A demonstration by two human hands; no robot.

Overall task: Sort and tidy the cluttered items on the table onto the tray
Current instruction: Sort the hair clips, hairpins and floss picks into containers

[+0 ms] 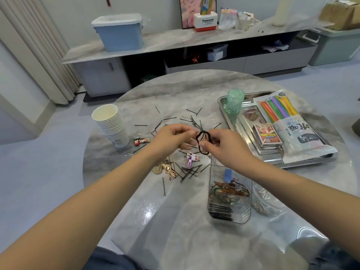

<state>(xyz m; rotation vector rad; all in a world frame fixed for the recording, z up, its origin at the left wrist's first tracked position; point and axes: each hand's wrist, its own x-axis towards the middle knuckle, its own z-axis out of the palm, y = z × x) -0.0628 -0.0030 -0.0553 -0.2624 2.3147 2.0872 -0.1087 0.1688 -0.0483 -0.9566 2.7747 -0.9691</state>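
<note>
Over the middle of the round marble table (175, 88), my left hand (171, 140) and my right hand (224, 147) both pinch a black hair tie (202, 140), one hand on each side of its loop. Under them lie several loose black bobby pins (190, 171), a purple and white hair clip (191, 158) and gold clips (169, 170). A steel tray (229, 117) at the right holds a green plastic cup (234, 103), a card box (267, 135) and a bag of coloured straws (288, 123).
A clear plastic box (229, 199) with pins and hair ties stands near my right forearm, a clear bag (266, 201) beside it. A stack of paper cups (112, 125) stands at the left, with a small cartoon clip (141, 141) next to it. A low cabinet (175, 41) runs behind the table.
</note>
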